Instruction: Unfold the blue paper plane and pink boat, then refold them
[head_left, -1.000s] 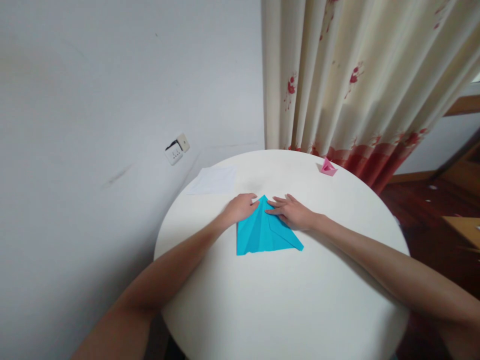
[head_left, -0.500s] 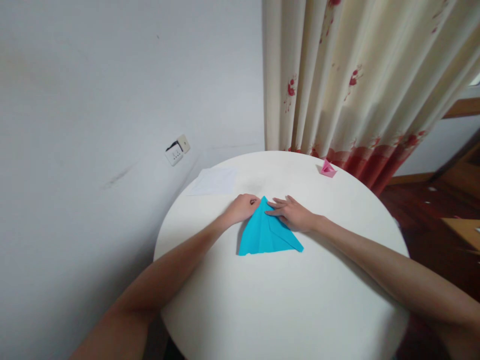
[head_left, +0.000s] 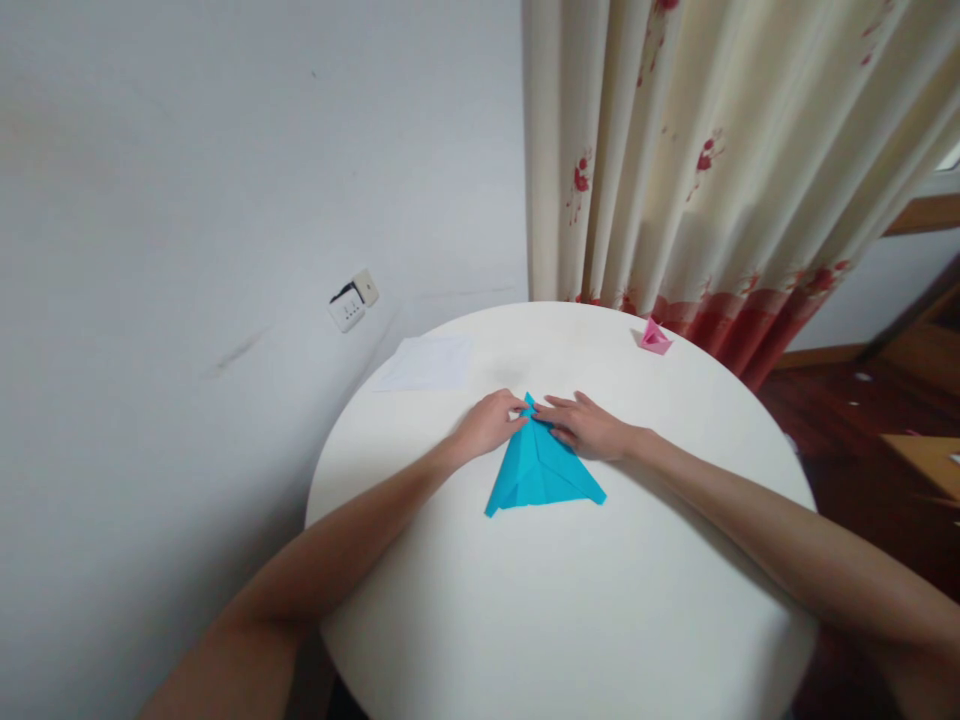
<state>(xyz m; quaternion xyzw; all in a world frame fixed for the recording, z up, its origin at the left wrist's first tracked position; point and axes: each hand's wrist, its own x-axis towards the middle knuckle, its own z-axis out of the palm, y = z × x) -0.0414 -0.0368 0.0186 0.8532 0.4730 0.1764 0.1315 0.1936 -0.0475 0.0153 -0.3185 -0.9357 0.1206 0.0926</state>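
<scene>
A folded sheet of blue paper (head_left: 541, 472) lies on the round white table (head_left: 570, 600), shaped like a triangle with its tip pointing away from me. My left hand (head_left: 489, 424) pinches the paper's left flap near the tip and holds it folded in toward the middle. Flat on the right side near the tip lies my right hand (head_left: 589, 427), fingers pressing the paper down. Both hands meet at the tip.
A small pink folded paper piece (head_left: 655, 337) sits at the table's far right edge. A white sheet (head_left: 429, 362) lies at the far left. A wall with a socket (head_left: 351, 300) is on the left, a curtain (head_left: 697, 170) hangs behind the table.
My left hand has folded the paper's left flap inward, so the blue shape is narrower on its left side. The right hand has stayed in place.
</scene>
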